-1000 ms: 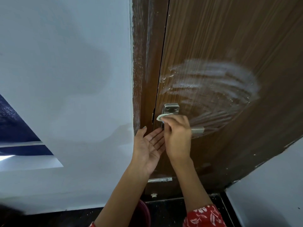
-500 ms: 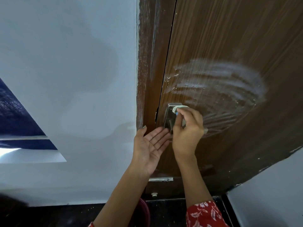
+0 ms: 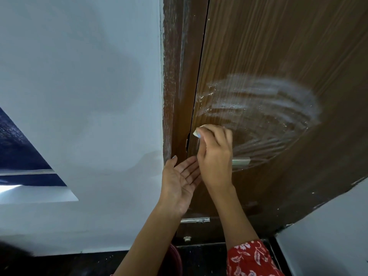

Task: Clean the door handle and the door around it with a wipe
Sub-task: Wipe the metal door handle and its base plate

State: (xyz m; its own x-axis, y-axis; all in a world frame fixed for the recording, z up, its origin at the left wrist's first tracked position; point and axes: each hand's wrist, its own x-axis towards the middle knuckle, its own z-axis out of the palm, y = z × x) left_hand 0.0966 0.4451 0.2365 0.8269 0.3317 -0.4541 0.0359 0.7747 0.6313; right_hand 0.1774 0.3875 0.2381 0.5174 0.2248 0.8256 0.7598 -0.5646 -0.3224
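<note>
The brown wooden door carries curved white wipe streaks above the handle. My right hand pinches a small white wipe against the door near its left edge, covering the handle plate. Only the metal tip of the lever handle shows to the right of that hand. My left hand is held flat, palm up and fingers apart, just below and left of the right hand, beside the door frame.
A white wall fills the left side. A metal latch sits low on the door, with a small stopper beneath it. A dark red bucket rim stands on the dark floor. Another white wall is at lower right.
My right hand with the wipe has travelled up over the handle plate, from its lower part to the door surface just above it. The left hand has stayed put.
</note>
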